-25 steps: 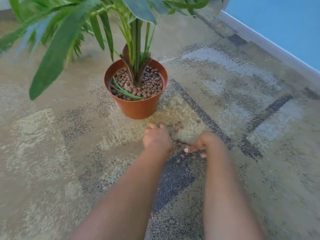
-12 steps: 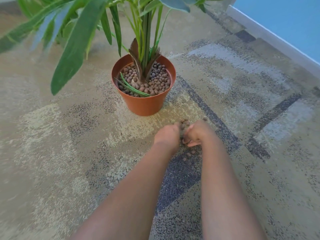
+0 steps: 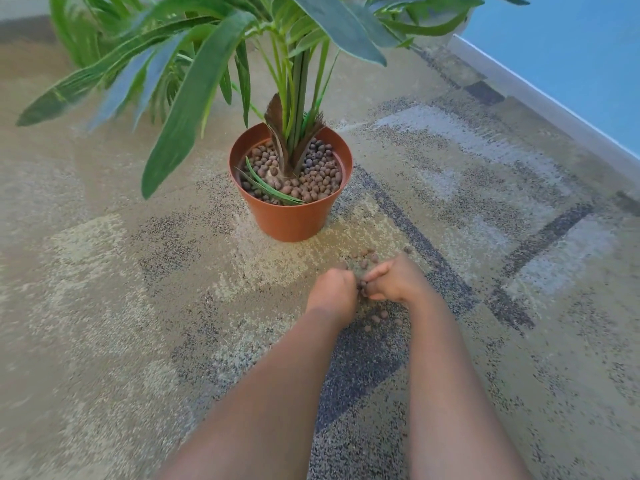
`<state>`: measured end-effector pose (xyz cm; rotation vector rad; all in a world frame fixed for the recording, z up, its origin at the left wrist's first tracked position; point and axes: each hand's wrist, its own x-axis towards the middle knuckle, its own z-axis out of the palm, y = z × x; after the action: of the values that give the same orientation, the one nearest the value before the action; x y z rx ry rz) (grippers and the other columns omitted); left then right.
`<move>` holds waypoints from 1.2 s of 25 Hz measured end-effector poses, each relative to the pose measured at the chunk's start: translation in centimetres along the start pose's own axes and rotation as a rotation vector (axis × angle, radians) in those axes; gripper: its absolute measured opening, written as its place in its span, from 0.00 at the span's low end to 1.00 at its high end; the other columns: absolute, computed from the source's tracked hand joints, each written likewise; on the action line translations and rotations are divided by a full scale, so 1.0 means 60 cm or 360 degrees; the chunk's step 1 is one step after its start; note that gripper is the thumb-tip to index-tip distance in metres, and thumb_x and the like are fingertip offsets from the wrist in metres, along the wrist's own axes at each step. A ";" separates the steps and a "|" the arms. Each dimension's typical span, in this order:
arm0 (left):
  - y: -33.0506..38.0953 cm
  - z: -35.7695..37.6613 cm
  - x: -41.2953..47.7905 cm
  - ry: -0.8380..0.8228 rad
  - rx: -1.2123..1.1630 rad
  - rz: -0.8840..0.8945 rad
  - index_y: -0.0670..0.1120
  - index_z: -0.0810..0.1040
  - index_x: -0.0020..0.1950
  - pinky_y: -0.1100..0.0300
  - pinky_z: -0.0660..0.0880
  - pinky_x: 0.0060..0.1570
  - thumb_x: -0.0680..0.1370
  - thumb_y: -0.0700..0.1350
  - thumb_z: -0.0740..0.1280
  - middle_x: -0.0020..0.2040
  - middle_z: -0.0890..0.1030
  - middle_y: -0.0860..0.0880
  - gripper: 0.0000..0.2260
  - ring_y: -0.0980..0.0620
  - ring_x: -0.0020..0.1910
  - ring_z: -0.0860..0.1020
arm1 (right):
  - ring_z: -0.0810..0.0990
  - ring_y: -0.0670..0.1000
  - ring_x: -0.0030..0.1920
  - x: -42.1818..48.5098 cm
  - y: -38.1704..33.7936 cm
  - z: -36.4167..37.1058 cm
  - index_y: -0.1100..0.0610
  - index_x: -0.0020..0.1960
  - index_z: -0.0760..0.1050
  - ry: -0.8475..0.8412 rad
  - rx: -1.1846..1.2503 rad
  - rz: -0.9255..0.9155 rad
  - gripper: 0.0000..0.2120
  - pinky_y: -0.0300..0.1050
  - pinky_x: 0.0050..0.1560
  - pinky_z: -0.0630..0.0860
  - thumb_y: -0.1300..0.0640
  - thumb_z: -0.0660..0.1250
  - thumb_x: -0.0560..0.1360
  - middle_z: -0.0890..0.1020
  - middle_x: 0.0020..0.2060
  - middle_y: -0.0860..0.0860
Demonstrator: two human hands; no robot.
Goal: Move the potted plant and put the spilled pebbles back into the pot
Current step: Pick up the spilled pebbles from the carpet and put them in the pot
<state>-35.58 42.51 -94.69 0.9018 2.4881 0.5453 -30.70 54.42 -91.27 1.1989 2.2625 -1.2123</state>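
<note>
Right now the left hand (image 3: 334,289) and the right hand (image 3: 393,282) are curled and pushed together on the patchy beige and grey carpet (image 3: 138,271), scooping up a small heap of round brown clay pebbles (image 3: 363,261) between them. To do this well, I think the hands should stay low and tight like a bowl, so no pebbles slip out. Then they can lift slowly to the round orange plastic pot (image 3: 289,220) with its tall green leafy plant (image 3: 294,98), which stands upright just beyond the hands, and tip them in.
</note>
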 end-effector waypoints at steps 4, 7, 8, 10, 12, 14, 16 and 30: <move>-0.004 -0.008 -0.005 0.0016 -0.0093 0.0002 0.42 0.81 0.47 0.58 0.82 0.41 0.76 0.33 0.65 0.43 0.78 0.46 0.07 0.49 0.38 0.79 | 0.86 0.50 0.43 -0.015 -0.007 -0.026 0.54 0.40 0.83 0.0025 0.0274 0.0004 0.06 0.46 0.49 0.83 0.65 0.75 0.70 0.87 0.46 0.54; 0.027 -0.062 0.004 0.0514 -0.0188 0.0263 0.42 0.82 0.52 0.60 0.80 0.40 0.77 0.37 0.67 0.47 0.79 0.46 0.06 0.50 0.39 0.78 | 0.86 0.55 0.46 -0.027 -0.039 -0.065 0.53 0.44 0.84 0.0279 0.0409 -0.0131 0.07 0.56 0.54 0.82 0.63 0.76 0.69 0.87 0.43 0.51; 0.047 -0.088 0.008 0.0746 -0.0219 0.0367 0.40 0.82 0.52 0.59 0.80 0.38 0.76 0.37 0.69 0.46 0.80 0.45 0.06 0.50 0.39 0.77 | 0.86 0.56 0.46 -0.033 -0.055 -0.081 0.52 0.45 0.85 0.0391 0.0452 -0.0214 0.08 0.57 0.53 0.82 0.62 0.76 0.69 0.87 0.42 0.50; 0.081 -0.147 0.019 0.1145 -0.0293 0.0432 0.39 0.83 0.48 0.61 0.76 0.32 0.74 0.36 0.71 0.42 0.80 0.44 0.04 0.50 0.36 0.76 | 0.87 0.54 0.44 -0.047 -0.089 -0.107 0.50 0.45 0.85 0.0581 0.0535 -0.0406 0.08 0.53 0.48 0.84 0.61 0.77 0.69 0.87 0.41 0.47; 0.080 -0.222 0.034 0.1304 -0.0304 0.0321 0.42 0.84 0.48 0.67 0.69 0.32 0.75 0.39 0.71 0.42 0.80 0.47 0.04 0.52 0.36 0.75 | 0.86 0.43 0.39 -0.062 -0.123 -0.119 0.49 0.44 0.85 0.0712 0.0587 -0.0618 0.08 0.37 0.38 0.83 0.61 0.77 0.69 0.86 0.39 0.44; 0.034 -0.291 0.045 0.1185 -0.0247 0.0229 0.46 0.84 0.49 0.68 0.70 0.35 0.76 0.43 0.71 0.42 0.79 0.51 0.04 0.55 0.36 0.76 | 0.84 0.37 0.34 -0.068 -0.156 -0.113 0.49 0.45 0.85 0.0811 0.0597 -0.0788 0.08 0.29 0.30 0.77 0.60 0.77 0.69 0.86 0.40 0.43; -0.026 -0.343 0.044 0.0921 -0.0224 0.0119 0.47 0.85 0.49 0.62 0.78 0.37 0.75 0.44 0.72 0.41 0.82 0.51 0.05 0.55 0.36 0.79 | 0.83 0.37 0.34 -0.067 -0.186 -0.090 0.49 0.48 0.85 0.0874 0.0528 -0.0923 0.10 0.30 0.33 0.78 0.61 0.76 0.70 0.86 0.40 0.42; -0.108 -0.291 0.019 0.1031 -0.0335 -0.0147 0.44 0.84 0.54 0.61 0.74 0.50 0.75 0.40 0.71 0.51 0.85 0.46 0.09 0.51 0.48 0.80 | 0.85 0.47 0.45 -0.024 -0.206 -0.006 0.55 0.56 0.84 0.0804 0.0090 -0.1061 0.14 0.38 0.45 0.83 0.65 0.74 0.72 0.86 0.50 0.54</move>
<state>-48.68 34.98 -83.74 0.5823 2.9289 1.1967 -39.56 50.33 -83.51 0.8495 3.1953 -1.2855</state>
